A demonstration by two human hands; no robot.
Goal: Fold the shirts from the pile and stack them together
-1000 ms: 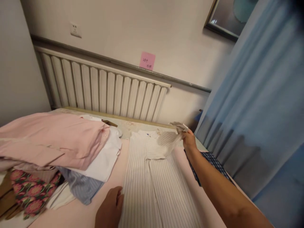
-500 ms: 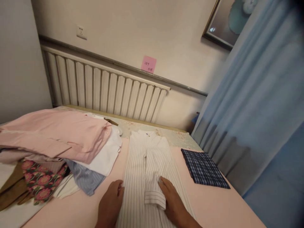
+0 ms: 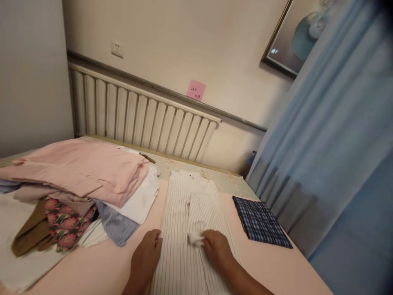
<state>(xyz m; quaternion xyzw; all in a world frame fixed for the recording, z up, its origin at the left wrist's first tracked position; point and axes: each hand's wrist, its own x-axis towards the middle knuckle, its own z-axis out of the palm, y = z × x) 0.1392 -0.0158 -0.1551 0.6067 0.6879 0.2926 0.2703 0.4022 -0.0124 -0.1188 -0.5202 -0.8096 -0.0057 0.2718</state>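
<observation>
A white shirt with thin dark stripes (image 3: 173, 229) lies lengthwise on the bed, collar at the far end and its sides folded in. One sleeve runs down its middle. My right hand (image 3: 219, 248) pinches the cuff end of that sleeve (image 3: 195, 239), which is bunched and turned up at the fingers. At the shirt's left edge is my left hand (image 3: 147, 250), its fingers curled in and closed on the border of the cloth; the fingertips are partly hidden.
A heap of clothes with a pink garment (image 3: 92, 164) on top is at the left. A folded dark plaid cloth (image 3: 260, 223) lies on the right of the pink sheet (image 3: 273, 266). Behind the bed stands a radiator (image 3: 141, 116); a blue curtain (image 3: 322, 155) hangs at the right.
My right hand has closed on the sleeve's cuff, which lay flat before and is now lifted and folded upward. My left hand stays at the shirt's left edge. The view has shifted slightly.
</observation>
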